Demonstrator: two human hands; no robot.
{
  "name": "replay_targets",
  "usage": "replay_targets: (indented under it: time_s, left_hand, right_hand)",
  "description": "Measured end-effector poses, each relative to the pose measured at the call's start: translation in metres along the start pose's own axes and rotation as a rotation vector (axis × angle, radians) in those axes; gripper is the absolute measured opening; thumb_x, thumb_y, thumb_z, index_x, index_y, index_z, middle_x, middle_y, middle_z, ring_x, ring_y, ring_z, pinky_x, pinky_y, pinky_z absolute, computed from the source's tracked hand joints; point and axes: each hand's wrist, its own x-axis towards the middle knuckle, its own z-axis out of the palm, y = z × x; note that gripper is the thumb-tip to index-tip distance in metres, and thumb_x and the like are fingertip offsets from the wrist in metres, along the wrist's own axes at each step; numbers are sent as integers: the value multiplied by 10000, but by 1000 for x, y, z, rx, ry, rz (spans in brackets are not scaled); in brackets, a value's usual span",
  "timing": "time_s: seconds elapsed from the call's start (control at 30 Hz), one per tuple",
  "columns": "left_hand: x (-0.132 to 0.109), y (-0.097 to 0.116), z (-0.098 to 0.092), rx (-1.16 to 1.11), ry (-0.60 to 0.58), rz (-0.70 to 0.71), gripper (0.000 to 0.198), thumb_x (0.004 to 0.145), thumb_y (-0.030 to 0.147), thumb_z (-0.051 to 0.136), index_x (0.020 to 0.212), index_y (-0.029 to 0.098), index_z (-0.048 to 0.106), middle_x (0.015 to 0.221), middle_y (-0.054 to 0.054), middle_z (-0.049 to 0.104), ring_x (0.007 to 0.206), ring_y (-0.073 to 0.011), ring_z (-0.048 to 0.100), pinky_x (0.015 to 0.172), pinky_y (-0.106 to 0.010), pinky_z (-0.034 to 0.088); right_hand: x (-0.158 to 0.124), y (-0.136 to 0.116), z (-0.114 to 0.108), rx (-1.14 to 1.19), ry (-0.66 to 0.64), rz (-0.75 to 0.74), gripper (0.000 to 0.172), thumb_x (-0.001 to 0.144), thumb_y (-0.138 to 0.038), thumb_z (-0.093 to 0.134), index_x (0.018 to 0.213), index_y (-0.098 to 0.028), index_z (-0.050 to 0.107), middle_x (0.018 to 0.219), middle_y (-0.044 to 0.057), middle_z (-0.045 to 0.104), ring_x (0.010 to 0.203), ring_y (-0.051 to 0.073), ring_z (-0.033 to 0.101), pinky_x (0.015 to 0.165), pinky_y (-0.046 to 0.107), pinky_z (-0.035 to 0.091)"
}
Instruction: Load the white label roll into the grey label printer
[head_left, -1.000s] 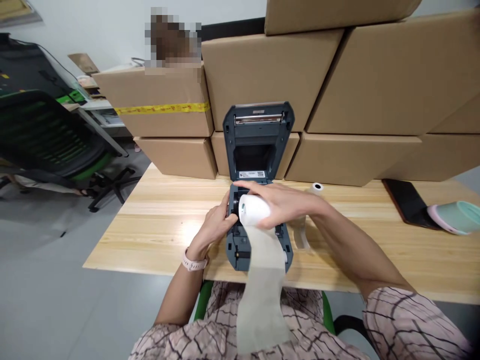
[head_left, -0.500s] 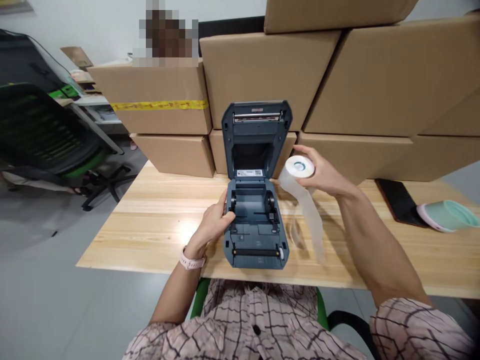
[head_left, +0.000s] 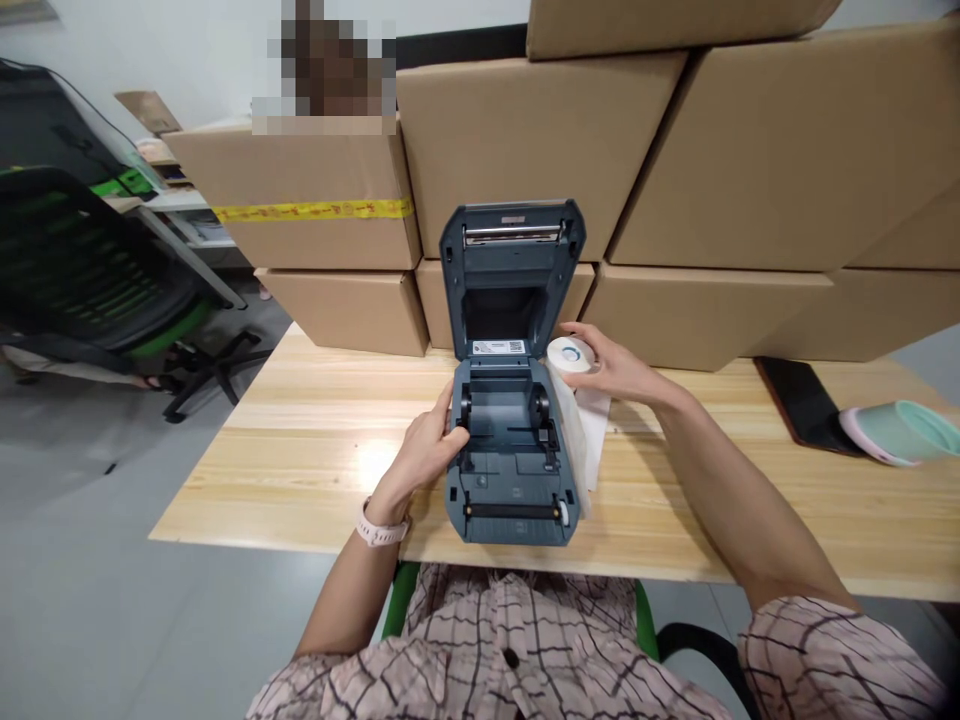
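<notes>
A dark grey label printer point(head_left: 501, 470) stands on the wooden table with its lid point(head_left: 511, 270) raised and its roll bay bare inside. My left hand point(head_left: 429, 447) grips the printer's left side, thumb over the rim and fingers along the outer wall. Just right of the printer, by the hinge, my right hand point(head_left: 611, 367) is closed round a white label roll point(head_left: 570, 355). A loose strip of labels point(head_left: 592, 430) hangs from the roll down along the printer's right wall to the table. Part of the strip is hidden behind the printer.
Stacked cardboard boxes point(head_left: 525, 150) wall off the table's back. To the right lie a dark phone point(head_left: 806, 405) and a pale green cup point(head_left: 904, 432) on its side. An office chair point(head_left: 97, 270) is at the left. Behind the boxes a person's head point(head_left: 330, 70) is blurred out.
My right hand has brought the label roll left and down, close against the printer's right side, and the strip has swung in with it. My left hand stays on the printer.
</notes>
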Motion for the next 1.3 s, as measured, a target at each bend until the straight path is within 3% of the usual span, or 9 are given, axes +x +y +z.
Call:
replay_targets:
  time_s: [0.2,0.43,0.6,0.77,0.83,0.93,1.03,1.17,1.3]
  left_hand:
    - [1,2,0,-16,-4,-1,849,772,207,475,1611,224,347,864,-7,681,714,-194,547,720,-304,410]
    - [1,7,-2,-7,-20,-14,853,768,216,468,1611,185,339,845,-12,672,740,-205,560,737,-311,418]
    - [0,5,-1,-25,-8,4,846,783,205,466,1618,204,330,889,-19,694,811,-220,608,805,-322,442]
    - [0,3,0,-1,-3,1,839,795,206,474,1621,206,331,852,-8,688,736,-208,579,775,-317,434]
    - [0,3,0,11,5,-3,836,799,210,474,1622,207,329,847,-6,681,721,-203,566,761,-313,425]
    - [0,4,-1,9,1,1,831,796,215,476,1616,207,341,850,-9,679,723,-203,562,747,-309,418]
    - [0,6,-1,15,-5,-12,845,790,220,478,1621,196,327,779,7,647,666,-191,522,694,-295,396]
    - [0,7,-1,5,0,-23,834,788,228,473,1610,183,342,806,-1,655,671,-189,535,673,-288,396]
    - [0,6,0,25,-1,-14,812,785,236,470,1589,177,377,766,9,627,672,-190,528,690,-294,406]
  right_hand:
    - [-22,30,-27,-73,133,83,511,950,-528,555,1362,-230,605,1316,135,708,1180,303,691,1043,515,547]
    - [-27,39,-6,-208,33,97,486,825,-453,676,1220,-172,709,1263,155,730,1173,378,657,1060,582,480]
    - [-68,33,-62,48,-137,118,500,808,-542,751,1241,-295,710,1199,129,753,1008,312,714,865,474,558]
    - [-124,28,-97,495,455,-363,500,728,-864,542,1175,-660,636,732,74,711,517,213,548,505,413,403]
    - [-129,-2,-77,482,399,-483,429,787,-827,502,1191,-719,592,774,48,729,546,224,571,518,414,432]
    - [-115,-68,-22,224,70,-335,440,916,-598,608,1351,-531,595,1083,20,772,833,260,716,718,445,569]
    - [-87,-113,36,-155,-53,-344,382,1019,-383,554,1394,-334,610,1288,49,730,1121,262,699,948,439,552]
    - [-57,-111,80,-429,-161,-480,377,1052,-254,461,1391,-191,612,1257,112,753,1137,287,691,1043,521,481]
    - [-55,-94,92,-492,-173,-525,358,1067,-228,437,1365,-196,632,1318,107,736,1186,265,689,1092,536,461]
